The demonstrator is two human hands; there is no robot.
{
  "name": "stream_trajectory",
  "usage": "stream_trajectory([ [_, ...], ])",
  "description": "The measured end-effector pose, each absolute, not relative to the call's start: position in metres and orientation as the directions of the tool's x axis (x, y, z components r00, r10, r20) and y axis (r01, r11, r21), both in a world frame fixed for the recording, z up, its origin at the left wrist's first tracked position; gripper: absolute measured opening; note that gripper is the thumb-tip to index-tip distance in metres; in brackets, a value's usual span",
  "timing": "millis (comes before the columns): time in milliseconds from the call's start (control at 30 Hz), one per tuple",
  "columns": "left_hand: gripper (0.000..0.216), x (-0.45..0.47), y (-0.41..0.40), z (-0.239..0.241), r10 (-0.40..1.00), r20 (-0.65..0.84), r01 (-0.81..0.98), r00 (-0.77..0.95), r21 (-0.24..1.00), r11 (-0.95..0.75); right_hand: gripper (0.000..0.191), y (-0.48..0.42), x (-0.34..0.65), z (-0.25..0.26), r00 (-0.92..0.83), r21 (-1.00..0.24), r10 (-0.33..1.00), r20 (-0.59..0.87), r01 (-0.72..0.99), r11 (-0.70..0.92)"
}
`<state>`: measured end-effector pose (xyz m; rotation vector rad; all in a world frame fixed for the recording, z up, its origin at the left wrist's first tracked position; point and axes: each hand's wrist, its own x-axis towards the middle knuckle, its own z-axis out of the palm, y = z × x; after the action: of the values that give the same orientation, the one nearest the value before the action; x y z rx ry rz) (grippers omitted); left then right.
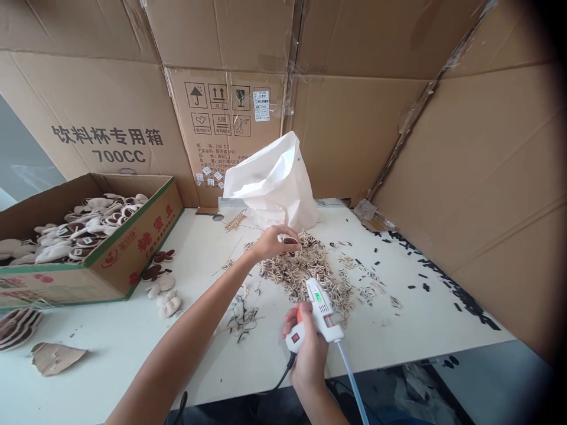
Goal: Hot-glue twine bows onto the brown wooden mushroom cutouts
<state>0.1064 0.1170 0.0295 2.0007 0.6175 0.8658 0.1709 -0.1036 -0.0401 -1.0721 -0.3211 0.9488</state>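
My right hand (305, 348) grips a white hot-glue gun (319, 310) near the table's front edge, its nozzle pointing away toward a heap of small pale wooden cut-out pieces (305, 268). A clear glue stick (352, 375) sticks out of the gun's back. My left hand (272, 242) reaches across to the far side of the heap and pinches a small dark piece (291, 241) between its fingertips. A white plastic bag (274, 183) stands open just behind the heap.
A cardboard box (133, 248) of white and brown mushroom-shaped pieces sits at the left, with a few loose ones (162, 283) beside it. Small black bits (425, 277) lie along the right. Cardboard walls (465, 177) enclose the white table (110, 336). A cardboard scrap (55, 357) lies front left.
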Motion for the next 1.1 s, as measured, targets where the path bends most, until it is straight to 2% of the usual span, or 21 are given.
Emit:
stream_trajectory([
  [100, 0.023, 0.106, 0.116, 0.033, 0.712, 0.359, 0.086, 0.603, 0.858, -0.506, 0.039, -0.103, 0.172, -0.042, 0.576, -0.858, 0.794, -0.197, -0.493, 0.145],
  [233, 0.030, 0.100, 0.111, 0.036, 0.814, 0.222, 0.047, 0.537, 0.955, -0.292, 0.038, -0.103, 0.171, -0.042, 0.572, -0.861, 0.800, -0.182, -0.486, 0.151],
  [400, 0.039, 0.076, 0.095, 0.037, 0.861, 0.115, -0.044, 0.495, 0.993, -0.107, 0.037, -0.102, 0.171, -0.042, 0.566, -0.874, 0.813, -0.139, -0.457, 0.169],
  [633, 0.042, 0.026, 0.059, 0.016, 0.844, -0.024, -0.077, 0.536, 0.994, 0.076, 0.037, -0.103, 0.171, -0.039, 0.550, -0.888, 0.828, -0.111, -0.430, 0.166],
  [867, 0.035, 0.000, 0.034, -0.003, 0.875, -0.017, -0.055, 0.484, 0.997, 0.049, 0.035, -0.105, 0.172, -0.036, 0.491, -0.923, 0.870, -0.035, -0.349, 0.160],
  [967, 0.029, 0.000, 0.029, -0.008, 0.885, -0.005, -0.115, 0.466, 0.991, 0.066, 0.035, -0.105, 0.173, -0.038, 0.473, -0.936, 0.881, -0.009, -0.314, 0.160],
  [1100, 0.024, 0.006, 0.024, -0.011, 0.901, 0.014, -0.207, 0.434, 0.975, 0.085, 0.035, -0.105, 0.173, -0.040, 0.459, -0.944, 0.887, -0.059, -0.314, 0.100],
])
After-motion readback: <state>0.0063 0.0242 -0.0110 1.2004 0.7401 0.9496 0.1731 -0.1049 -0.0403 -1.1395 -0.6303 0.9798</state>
